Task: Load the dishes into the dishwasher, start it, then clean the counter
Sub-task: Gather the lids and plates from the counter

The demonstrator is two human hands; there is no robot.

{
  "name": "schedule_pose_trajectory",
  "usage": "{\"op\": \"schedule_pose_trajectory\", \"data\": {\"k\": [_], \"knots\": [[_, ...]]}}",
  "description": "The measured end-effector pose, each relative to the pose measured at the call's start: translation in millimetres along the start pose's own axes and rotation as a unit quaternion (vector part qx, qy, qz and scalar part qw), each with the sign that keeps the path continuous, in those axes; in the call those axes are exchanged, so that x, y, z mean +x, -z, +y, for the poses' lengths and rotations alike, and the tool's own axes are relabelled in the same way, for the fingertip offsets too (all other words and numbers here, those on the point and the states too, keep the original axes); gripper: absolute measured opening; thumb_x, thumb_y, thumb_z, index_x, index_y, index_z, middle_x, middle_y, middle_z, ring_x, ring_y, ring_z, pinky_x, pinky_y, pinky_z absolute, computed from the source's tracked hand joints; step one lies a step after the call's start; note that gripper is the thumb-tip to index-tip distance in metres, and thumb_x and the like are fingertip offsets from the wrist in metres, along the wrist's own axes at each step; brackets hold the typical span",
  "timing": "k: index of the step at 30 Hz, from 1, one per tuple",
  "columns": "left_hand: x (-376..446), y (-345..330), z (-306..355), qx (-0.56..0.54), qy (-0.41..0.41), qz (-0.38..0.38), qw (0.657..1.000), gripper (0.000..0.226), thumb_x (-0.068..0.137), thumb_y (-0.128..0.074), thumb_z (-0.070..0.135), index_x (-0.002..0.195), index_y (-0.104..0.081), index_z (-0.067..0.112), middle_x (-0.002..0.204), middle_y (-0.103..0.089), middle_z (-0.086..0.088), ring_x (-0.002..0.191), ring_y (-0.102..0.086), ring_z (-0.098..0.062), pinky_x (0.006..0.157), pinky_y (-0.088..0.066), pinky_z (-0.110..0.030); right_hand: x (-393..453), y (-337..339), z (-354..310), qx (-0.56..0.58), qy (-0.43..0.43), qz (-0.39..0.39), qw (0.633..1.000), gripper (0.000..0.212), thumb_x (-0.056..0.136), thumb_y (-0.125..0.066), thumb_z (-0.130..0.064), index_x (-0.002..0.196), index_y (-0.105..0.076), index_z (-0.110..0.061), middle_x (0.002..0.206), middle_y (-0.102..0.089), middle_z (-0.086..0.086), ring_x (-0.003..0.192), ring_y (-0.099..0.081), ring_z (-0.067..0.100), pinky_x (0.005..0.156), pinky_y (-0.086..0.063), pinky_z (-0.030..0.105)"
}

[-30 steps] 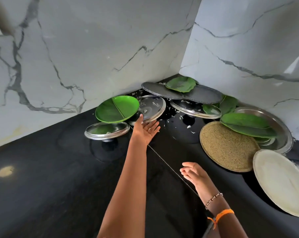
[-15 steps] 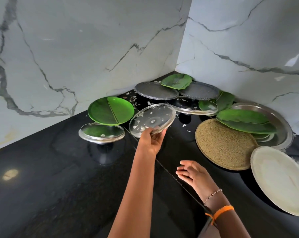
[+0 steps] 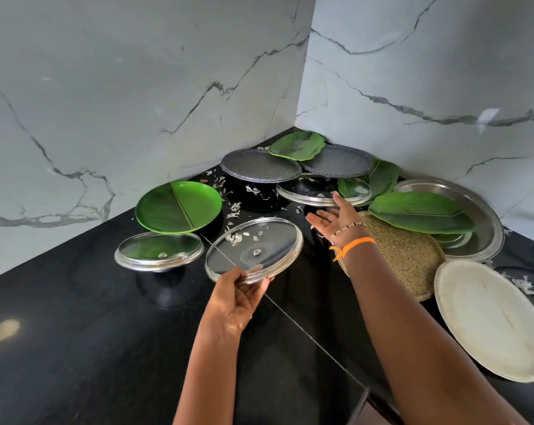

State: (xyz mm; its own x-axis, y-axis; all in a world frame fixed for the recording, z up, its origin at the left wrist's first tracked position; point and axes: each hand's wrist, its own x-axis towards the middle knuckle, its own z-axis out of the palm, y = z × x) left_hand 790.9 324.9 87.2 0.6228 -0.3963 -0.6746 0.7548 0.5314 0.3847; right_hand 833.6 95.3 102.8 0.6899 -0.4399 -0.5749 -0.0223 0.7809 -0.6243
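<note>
Lid (image 3: 253,250) lifted clear of the bench, pinched at its near rim by the left hand (image 3: 239,297).

Glass with a steel rim, it carries pale food scraps on top, so it is best kept level and held by the metal edge, not the slick glass, while it travels to the dishwasher. The right hand (image 3: 336,220) reaches with straight, relaxed fingers toward a second lid (image 3: 318,193) farther back and holds nothing; taking that one by the rim too looks the safe choice. Left of the lifted lid a third lid (image 3: 160,251) rests beside a bright green plate (image 3: 180,207). The black, glossy bench (image 3: 75,348) is strewn with white scraps near the far corner, under grey-veined marble walls (image 3: 137,87).
</note>
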Motion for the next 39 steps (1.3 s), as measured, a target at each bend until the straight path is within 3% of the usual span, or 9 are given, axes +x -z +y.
{"op": "schedule_pose_trajectory", "data": {"k": [3, 5, 17, 22, 27, 31, 33, 36, 39], "knots": [[-1, 1, -4, 0.020, 0.005, -0.004, 1.000, 0.032, 0.090, -0.041, 0.002, 0.076, -0.066, -0.014, 0.066, -0.069, -0.021, 0.058, -0.070, -0.028, 0.044, -0.055, -0.025, 3, -14, -4, -0.005, 0.003, -0.007, 1.000, 0.018, 0.094, -0.051, -0.016, 0.100, -0.050, 0.000, 0.132, -0.044, 0.027, 0.124, -0.045, 0.040, 0.095, -0.043, 0.047], [-1, 1, -5, 0.026, 0.007, -0.005, 1.000, 0.033, 0.090, -0.042, 0.002, 0.074, -0.067, -0.013, 0.068, -0.070, -0.021, 0.059, -0.070, -0.028, 0.046, -0.056, -0.025, 3, -16, -6, 0.004, 0.002, 0.005, 1.000, 0.015, 0.094, -0.045, -0.006, 0.081, -0.046, 0.001, 0.107, -0.057, 0.026, 0.122, -0.049, 0.036, 0.093, -0.043, 0.048], [-14, -2, -18, 0.126, 0.027, 0.004, 0.992, 0.021, 0.087, -0.045, -0.004, 0.096, -0.064, -0.006, 0.071, -0.070, -0.021, 0.054, -0.068, -0.023, 0.045, -0.055, -0.025, -37, 33, -4, 0.020, 0.004, 0.047, 0.999, 0.017, 0.091, -0.038, 0.003, 0.076, -0.046, 0.003, 0.078, -0.055, 0.019, 0.098, -0.058, 0.032, 0.085, -0.046, 0.050], [-32, -11, -28, 0.249, -0.010, 0.022, 0.968, 0.024, 0.088, -0.047, 0.001, 0.095, -0.069, 0.008, 0.074, -0.072, -0.014, 0.068, -0.066, -0.017, 0.047, -0.053, -0.022, -70, 45, -22, -0.013, 0.059, 0.045, 0.997, 0.021, 0.092, -0.038, 0.003, 0.073, -0.048, -0.001, 0.042, -0.060, 0.009, 0.038, -0.061, 0.019, 0.080, -0.051, 0.039], [-57, -14, -36, 0.329, -0.143, 0.050, 0.932, 0.024, 0.089, -0.049, 0.008, 0.085, -0.071, 0.016, 0.054, -0.068, -0.001, 0.073, -0.062, -0.012, 0.059, -0.039, -0.023, -108, 75, -47, -0.050, 0.165, 0.054, 0.984, 0.012, 0.089, -0.049, -0.002, 0.083, -0.058, -0.008, 0.052, -0.067, 0.005, 0.046, -0.064, 0.015, 0.049, -0.055, 0.027], [-74, -14, -50, 0.358, -0.235, 0.059, 0.902, 0.023, 0.087, -0.052, 0.011, 0.080, -0.072, 0.018, 0.060, -0.068, -0.005, 0.075, -0.060, -0.014, 0.070, -0.042, -0.027, -142, 103, -62, -0.058, 0.297, 0.062, 0.951, 0.037, 0.092, -0.041, 0.001, 0.075, -0.069, -0.015, 0.051, -0.066, -0.003, 0.048, -0.064, 0.009, 0.042, -0.050, 0.020], [-77, -11, -59, 0.373, -0.274, 0.071, 0.883, 0.016, 0.086, -0.056, 0.013, 0.086, -0.072, 0.013, 0.069, -0.068, -0.008, 0.073, -0.061, -0.017, 0.069, -0.045, -0.030, -161, 121, -61, -0.129, 0.383, 0.133, 0.905, 0.015, 0.084, -0.058, -0.003, 0.088, -0.071, -0.009, 0.058, -0.067, -0.006, 0.055, -0.063, 0.006, 0.048, -0.051, 0.020], [-91, -11, -69, 0.445, -0.341, 0.102, 0.822, 0.016, 0.087, -0.060, 0.022, 0.082, -0.068, 0.010, 0.067, -0.062, 0.001, 0.066, -0.057, -0.018, 0.066, -0.041, -0.030, -182, 155, -54, -0.253, 0.456, 0.220, 0.824, 0.036, 0.067, -0.065, -0.032, 0.098, -0.071, -0.014, 0.085, -0.072, 0.005, 0.083, -0.068, 0.020, 0.073, -0.053, 0.038], [-114, -17, -80, 0.520, -0.397, 0.098, 0.750, 0.023, 0.089, -0.059, 0.027, 0.069, -0.057, 0.016, 0.059, -0.050, 0.006, 0.063, -0.048, -0.018, 0.066, -0.033, -0.028, -201, 182, -39, -0.323, 0.476, 0.251, 0.779, 0.035, 0.068, -0.058, -0.034, 0.096, -0.069, -0.015, 0.087, -0.072, 0.013, 0.089, -0.066, 0.034, 0.080, -0.049, 0.048]]}}
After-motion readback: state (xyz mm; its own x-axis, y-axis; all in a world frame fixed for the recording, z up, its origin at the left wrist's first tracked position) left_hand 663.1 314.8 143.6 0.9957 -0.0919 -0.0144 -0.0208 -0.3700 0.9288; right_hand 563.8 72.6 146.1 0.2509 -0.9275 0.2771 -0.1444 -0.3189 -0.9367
